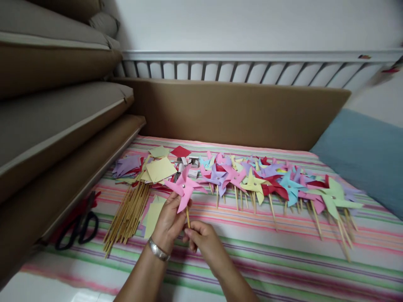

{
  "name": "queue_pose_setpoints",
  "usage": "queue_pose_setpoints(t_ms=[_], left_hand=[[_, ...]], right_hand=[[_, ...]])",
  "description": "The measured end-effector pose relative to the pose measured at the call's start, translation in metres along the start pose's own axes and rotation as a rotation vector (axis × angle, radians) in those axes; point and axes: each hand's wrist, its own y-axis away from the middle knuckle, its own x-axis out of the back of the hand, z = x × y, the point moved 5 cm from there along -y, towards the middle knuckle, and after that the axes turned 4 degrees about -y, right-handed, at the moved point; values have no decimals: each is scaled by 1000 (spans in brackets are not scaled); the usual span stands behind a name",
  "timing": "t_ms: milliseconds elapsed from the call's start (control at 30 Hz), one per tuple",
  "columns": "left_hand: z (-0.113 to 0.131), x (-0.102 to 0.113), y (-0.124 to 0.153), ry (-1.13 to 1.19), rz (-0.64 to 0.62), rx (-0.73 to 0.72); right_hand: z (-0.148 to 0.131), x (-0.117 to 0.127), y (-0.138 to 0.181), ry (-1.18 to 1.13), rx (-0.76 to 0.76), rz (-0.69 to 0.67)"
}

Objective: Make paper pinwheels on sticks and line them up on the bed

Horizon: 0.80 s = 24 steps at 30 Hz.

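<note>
A pink paper pinwheel (185, 187) on a thin wooden stick is held up between my hands, its blades facing me with a pin at the centre. My left hand (170, 217), a silver bracelet on its wrist, is closed behind the blades, with part of its grip hidden by the paper. Lower down, my right hand (200, 235) pinches the stick. To the left lies a bundle of wooden sticks (129, 214) beside stacked paper squares (161, 169). On the right, many pinwheels in several colours (254, 184) lie in a row, sticks toward me.
Black-handled scissors (78, 228) lie at the left near a red item (97, 199). Stacked brown-grey cushions (63, 113) rise along the left side. A brown board (233, 113) and a white slatted rail (252, 56) stand behind the striped cloth (277, 262). Blue padding (362, 155) is at the right.
</note>
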Motion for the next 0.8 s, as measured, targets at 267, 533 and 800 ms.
queue_pose_setpoints(t_ms=[267,533,800], left_hand=[[5,9,10,-234,-1,-55],[-2,102,62,-1311,-80,-245],[-6,110,73,-1654,-282,-509]], right_hand=[[-6,37,21,-100,84,159],[30,132,114,-147,133,586],[45,243,206,-75,56,915]])
